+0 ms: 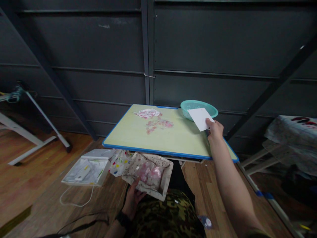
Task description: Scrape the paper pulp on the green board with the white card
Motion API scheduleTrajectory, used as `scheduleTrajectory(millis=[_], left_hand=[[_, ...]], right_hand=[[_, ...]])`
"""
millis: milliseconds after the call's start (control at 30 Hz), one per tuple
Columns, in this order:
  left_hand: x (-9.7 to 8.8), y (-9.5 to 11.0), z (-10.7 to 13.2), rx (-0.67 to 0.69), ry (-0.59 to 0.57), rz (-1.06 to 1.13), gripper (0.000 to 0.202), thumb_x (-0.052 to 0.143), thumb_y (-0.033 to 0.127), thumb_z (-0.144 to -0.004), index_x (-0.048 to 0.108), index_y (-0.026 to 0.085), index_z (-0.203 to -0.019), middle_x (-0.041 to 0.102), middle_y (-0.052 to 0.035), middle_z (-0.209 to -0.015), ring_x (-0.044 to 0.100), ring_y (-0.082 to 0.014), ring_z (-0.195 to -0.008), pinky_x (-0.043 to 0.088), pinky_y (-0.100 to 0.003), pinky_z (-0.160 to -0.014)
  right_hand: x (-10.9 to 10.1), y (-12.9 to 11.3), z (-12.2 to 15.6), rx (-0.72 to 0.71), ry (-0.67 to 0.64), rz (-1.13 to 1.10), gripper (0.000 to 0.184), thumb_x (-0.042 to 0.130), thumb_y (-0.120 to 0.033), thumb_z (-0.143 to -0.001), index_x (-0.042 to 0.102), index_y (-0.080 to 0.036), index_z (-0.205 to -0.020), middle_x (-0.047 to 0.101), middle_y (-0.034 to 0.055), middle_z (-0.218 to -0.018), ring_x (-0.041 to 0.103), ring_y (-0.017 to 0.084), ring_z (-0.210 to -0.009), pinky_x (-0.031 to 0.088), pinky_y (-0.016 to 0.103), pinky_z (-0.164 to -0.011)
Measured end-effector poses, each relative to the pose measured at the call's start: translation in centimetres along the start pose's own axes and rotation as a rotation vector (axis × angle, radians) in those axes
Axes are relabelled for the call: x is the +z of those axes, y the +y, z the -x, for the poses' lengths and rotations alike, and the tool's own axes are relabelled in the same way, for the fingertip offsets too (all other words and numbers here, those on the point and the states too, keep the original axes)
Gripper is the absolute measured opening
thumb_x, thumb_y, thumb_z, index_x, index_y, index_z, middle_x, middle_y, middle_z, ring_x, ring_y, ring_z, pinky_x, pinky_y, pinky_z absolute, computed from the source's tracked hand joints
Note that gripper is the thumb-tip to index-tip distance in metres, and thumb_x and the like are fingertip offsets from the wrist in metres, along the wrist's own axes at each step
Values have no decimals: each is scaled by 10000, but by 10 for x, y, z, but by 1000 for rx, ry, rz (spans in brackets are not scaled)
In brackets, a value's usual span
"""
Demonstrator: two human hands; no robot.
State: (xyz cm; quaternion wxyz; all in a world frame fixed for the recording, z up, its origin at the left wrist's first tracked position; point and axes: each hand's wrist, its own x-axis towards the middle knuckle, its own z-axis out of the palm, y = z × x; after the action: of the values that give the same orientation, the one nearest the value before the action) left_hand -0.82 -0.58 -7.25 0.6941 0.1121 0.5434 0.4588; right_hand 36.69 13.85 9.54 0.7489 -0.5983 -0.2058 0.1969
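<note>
My right hand [215,128] pinches a white card [200,118] by its lower right corner, above the right side of the yellow tabletop [123,135]. Behind the card stands a turquoise basin [212,111], partly covered by it. At my lap, my left hand [133,198] grips the near left edge of a speckled, off-white tray [166,180]. Clear bags with pinkish contents [150,173] lie inside that tray. On the tabletop are a heap of small white and pink pieces [147,113] and, nearer me, a patch of scattered pink bits [158,125].
An open white box [99,178] holding a white device sits on the floor at left, beside a dotted plastic bag [120,162]. A white metal stand [34,138] is farther left. A plastic-covered table [287,135] stands right. Dark panels [99,86] rise behind the tabletop.
</note>
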Motion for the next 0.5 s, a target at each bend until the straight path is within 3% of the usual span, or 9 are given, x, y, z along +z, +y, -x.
scheduleTrajectory(millis=[67, 200, 333, 400, 500], left_hand=[[-1, -1, -1, 6, -1, 7, 412, 615, 341, -840, 574, 186, -1220, 707, -115, -1151, 725, -221, -862, 594, -335, -767], [-3, -1, -2, 9, -21, 28, 441, 627, 343, -833, 559, 191, -1241, 696, -116, -1183, 721, -238, -911, 595, -332, -766], [-4, -2, -4, -12, -17, 23, 448, 642, 343, -823, 561, 181, -1232, 712, -127, -1149, 716, -257, -952, 595, -326, -768], [-3, -3, -3, -13, -15, 32, 454, 647, 344, -821, 554, 179, -1234, 722, -128, -1116, 719, -262, -940, 595, -333, -770], [-3, -3, -1, -1, -14, 56, 466, 657, 337, -816, 548, 183, -1243, 722, -127, -1113, 723, -262, -923, 593, -343, -782]], right_hand=[[11, -1, 9, -18, -107, -6, 313, 756, -327, -545, 610, -149, -757, 621, 8, -706, 524, 117, -606, 389, 216, -482], [49, -3, 33, -158, -539, 102, 395, 757, -460, -577, 608, -150, -772, 639, 29, -723, 558, 142, -650, 434, 249, -557], [89, 4, 46, -288, -829, 204, 493, 768, -510, -563, 595, -168, -874, 631, 20, -727, 559, 150, -632, 428, 254, -545], [101, 12, 47, -295, -911, 221, 511, 754, -527, -577, 597, -174, -910, 627, 18, -726, 562, 153, -626, 422, 251, -535], [104, 25, 46, -300, -927, 216, 507, 725, -545, -608, 610, -173, -933, 640, 31, -766, 569, 155, -630, 427, 254, -537]])
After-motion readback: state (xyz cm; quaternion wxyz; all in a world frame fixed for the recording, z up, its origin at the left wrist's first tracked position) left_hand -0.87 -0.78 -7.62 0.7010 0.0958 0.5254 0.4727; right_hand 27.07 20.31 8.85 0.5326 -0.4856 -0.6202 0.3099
